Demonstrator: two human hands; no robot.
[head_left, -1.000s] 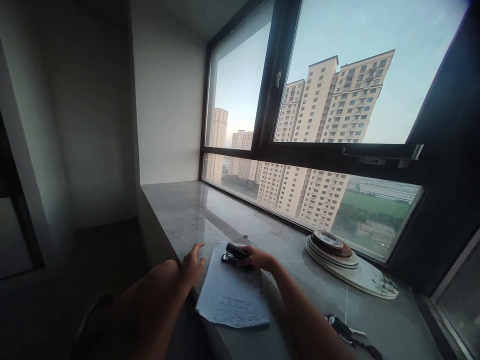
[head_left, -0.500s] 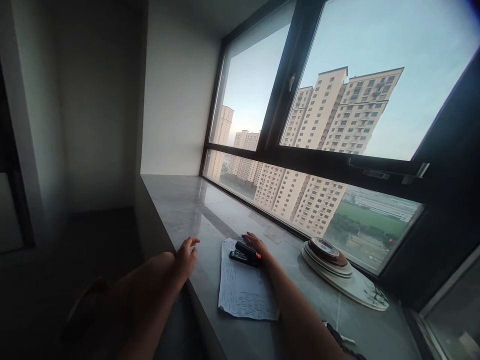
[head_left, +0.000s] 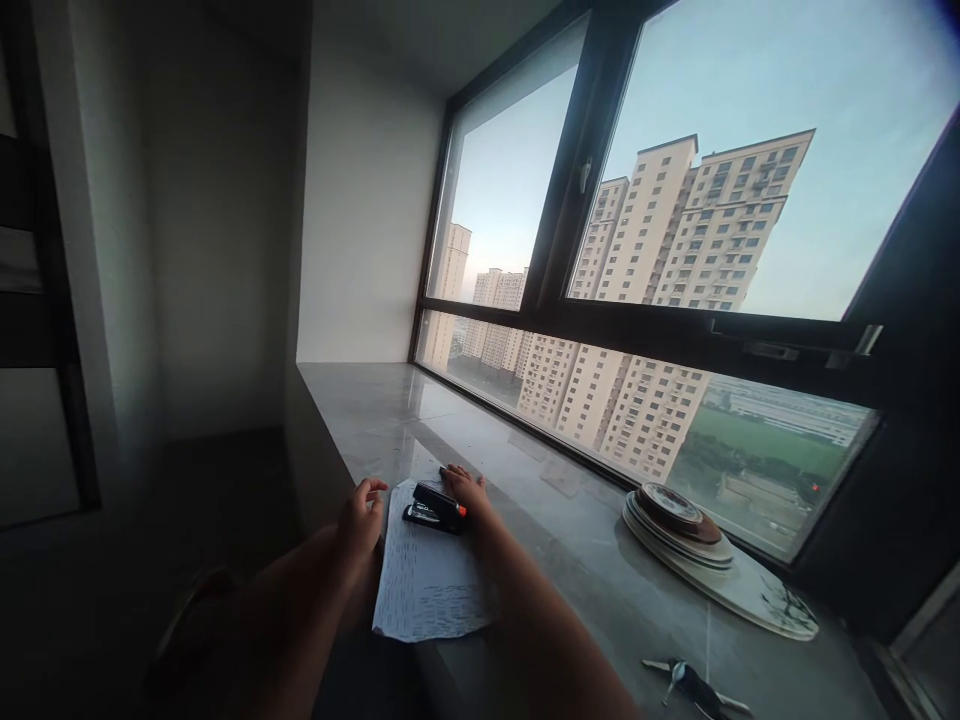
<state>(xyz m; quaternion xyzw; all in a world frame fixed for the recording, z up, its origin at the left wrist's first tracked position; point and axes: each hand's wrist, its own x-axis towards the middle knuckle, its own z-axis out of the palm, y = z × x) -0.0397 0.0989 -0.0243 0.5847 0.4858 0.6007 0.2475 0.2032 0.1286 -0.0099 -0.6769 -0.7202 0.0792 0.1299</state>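
Note:
My right hand (head_left: pixel 463 488) lies flat with its fingers stretched out at the top right corner of a sheet of paper (head_left: pixel 424 590) covered in lines of writing. A small dark thing that I cannot make out shows by its fingertips. On the upper part of the sheet rests a black stapler (head_left: pixel 435 508) with an orange-red end, close beside my right wrist. My left hand (head_left: pixel 364 512) is at the sill's front edge, left of the paper, fingers loosely bent and apart, holding nothing. The sheet's lower left part reaches over the sill edge.
A stack of plates (head_left: pixel 675 525) stands on the grey stone sill (head_left: pixel 570 560) at the right, partly over an oval white platter (head_left: pixel 780 600). Keys (head_left: pixel 690 685) lie nearer me. A dark-framed window (head_left: pixel 540 300) runs along the sill's back.
My right hand has moved left, and the paper and stapler have shifted left with it, closer to my left hand. The view has turned slightly, showing more of the keys.

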